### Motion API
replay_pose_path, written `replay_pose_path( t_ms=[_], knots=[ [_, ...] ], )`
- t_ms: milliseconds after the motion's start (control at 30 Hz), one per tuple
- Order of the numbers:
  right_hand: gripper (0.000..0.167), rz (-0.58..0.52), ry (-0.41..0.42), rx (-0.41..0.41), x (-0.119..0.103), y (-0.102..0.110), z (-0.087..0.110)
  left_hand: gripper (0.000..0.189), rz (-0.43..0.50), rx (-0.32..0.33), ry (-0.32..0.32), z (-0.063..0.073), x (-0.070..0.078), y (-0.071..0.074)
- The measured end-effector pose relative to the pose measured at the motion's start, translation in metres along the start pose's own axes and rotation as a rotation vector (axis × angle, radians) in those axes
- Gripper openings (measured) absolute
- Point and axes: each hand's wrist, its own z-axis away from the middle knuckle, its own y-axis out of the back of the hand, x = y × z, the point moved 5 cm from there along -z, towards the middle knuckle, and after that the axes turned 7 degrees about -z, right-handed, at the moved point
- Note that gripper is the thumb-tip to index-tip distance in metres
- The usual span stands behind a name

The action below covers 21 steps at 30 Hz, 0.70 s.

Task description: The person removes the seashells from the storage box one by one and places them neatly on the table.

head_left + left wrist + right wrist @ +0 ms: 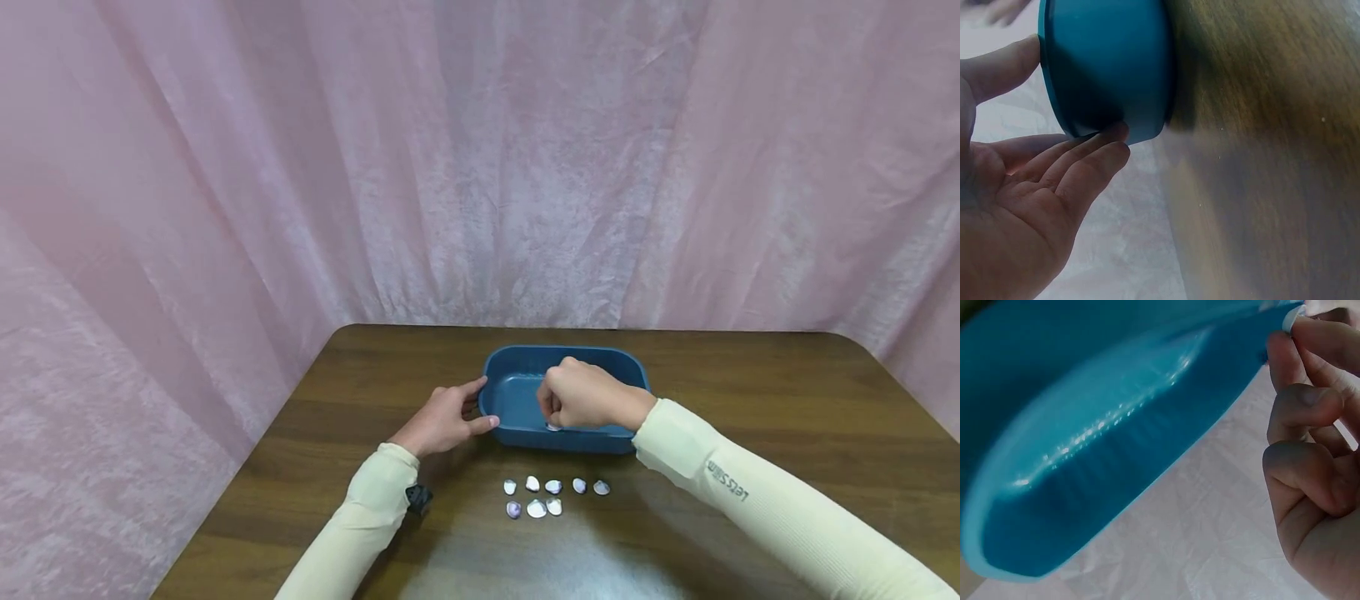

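Observation:
A blue plastic basin (517, 437) stands on the wooden table. My left hand (444, 419) is at its left end, fingers spread and nearly straight. In the left wrist view, the thumb touches the rim and the fingertips lie along the outer wall (1110, 69). Over the basin, my right hand (581, 396) pinches a small white seashell (1293, 319) between thumb and fingertip, the other fingers curled in. Most of that shell is hidden by the fingers. In front of the basin, several white and purplish seashells (536, 508) lie in two rows.
The brown wooden table (750, 400) extends to both sides of the basin. A pink curtain (480, 167) hangs behind its far edge. Cream sleeves (780, 492) cover both forearms, and a small black device (419, 498) sits at the left wrist.

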Motion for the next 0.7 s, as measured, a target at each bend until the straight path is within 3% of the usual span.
replay_pose_path(
  t_ms=[433,700],
  knots=[
    [0.026,-0.023,0.046,0.038,-0.007,-0.031,0.041,0.075,0.008,-0.006,0.001,0.001,-0.001,0.001],
    [0.026,0.007,0.069,0.039,-0.006,-0.052,0.057,0.075,-0.001,-0.007,0.0,0.001,0.0,0.004]
  ],
)
